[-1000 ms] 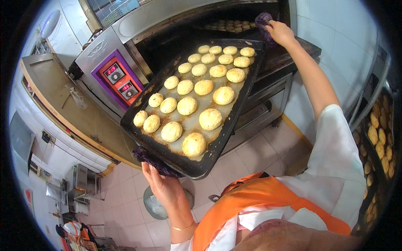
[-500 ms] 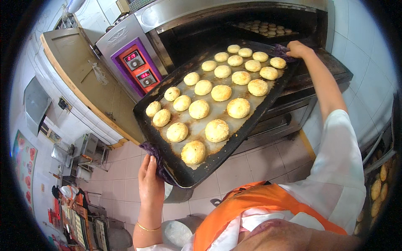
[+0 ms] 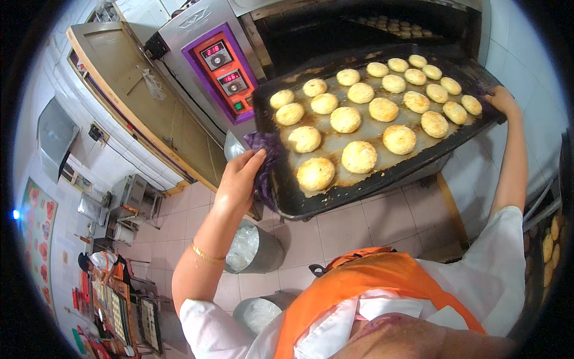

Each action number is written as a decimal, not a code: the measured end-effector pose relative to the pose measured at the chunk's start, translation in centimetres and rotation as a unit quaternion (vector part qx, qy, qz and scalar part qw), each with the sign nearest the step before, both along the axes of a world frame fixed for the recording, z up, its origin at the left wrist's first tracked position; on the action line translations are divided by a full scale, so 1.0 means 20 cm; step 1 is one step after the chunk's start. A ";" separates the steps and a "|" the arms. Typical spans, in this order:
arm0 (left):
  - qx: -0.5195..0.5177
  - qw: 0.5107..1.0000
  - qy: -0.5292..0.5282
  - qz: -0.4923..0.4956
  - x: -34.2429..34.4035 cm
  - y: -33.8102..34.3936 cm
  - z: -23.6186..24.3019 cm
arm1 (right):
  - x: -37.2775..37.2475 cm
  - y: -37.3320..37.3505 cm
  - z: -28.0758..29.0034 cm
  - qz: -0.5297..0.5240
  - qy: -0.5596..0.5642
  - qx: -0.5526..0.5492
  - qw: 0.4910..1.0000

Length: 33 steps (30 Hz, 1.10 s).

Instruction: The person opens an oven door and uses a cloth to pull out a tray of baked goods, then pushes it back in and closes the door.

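A dark baking tray (image 3: 359, 186) with rows of round golden buns (image 3: 359, 157) is held slightly askew in front of the oven. My left hand (image 3: 239, 179) grips its left end through a purple cloth (image 3: 263, 176). My right hand (image 3: 501, 102) grips the far right corner, with purple cloth partly visible under the fingers. Behind the tray is the dark oven opening (image 3: 299, 36), with another tray of buns (image 3: 403, 27) inside. The oven's control panel (image 3: 222, 75) stands to the left.
A wooden door (image 3: 107, 66) is at left. Two metal bins (image 3: 269, 251) stand on the tiled floor below. Racked trays of baked goods (image 3: 553, 239) line the far right. A co-worker (image 3: 104, 260) is at a bench with trays at lower left; a steel unit (image 3: 125, 209) stands behind.
The tray has moved rightward and turned more crosswise. My left hand has risen with its end, and my right hand has moved right and down, away from the oven interior.
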<state>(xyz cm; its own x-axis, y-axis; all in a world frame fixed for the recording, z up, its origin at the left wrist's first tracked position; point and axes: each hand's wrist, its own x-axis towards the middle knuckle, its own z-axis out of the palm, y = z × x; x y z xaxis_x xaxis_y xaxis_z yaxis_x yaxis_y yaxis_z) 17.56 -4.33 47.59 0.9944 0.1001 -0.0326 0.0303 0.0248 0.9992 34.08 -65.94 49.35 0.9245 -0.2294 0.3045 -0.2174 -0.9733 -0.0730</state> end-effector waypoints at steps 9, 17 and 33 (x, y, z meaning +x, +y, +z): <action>0.090 0.992 0.023 -0.087 0.53 0.03 0.01 | -0.26 -0.25 -0.09 -0.090 -0.032 -0.020 0.995; 0.382 0.918 -0.103 -0.026 1.16 0.04 0.01 | -0.41 -0.20 -0.12 -0.162 0.000 -0.014 0.987; -0.135 0.961 -0.231 0.068 -0.03 0.52 -0.26 | -0.80 0.48 -0.06 -0.155 0.038 0.071 0.985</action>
<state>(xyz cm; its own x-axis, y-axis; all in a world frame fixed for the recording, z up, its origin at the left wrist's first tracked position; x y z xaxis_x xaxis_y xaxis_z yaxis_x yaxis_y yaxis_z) 16.96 6.10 42.38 0.8874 0.2802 0.3660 -0.4369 0.2581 0.8617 18.16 -56.42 48.06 0.8224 -0.5394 0.1810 -0.5129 -0.8405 -0.1747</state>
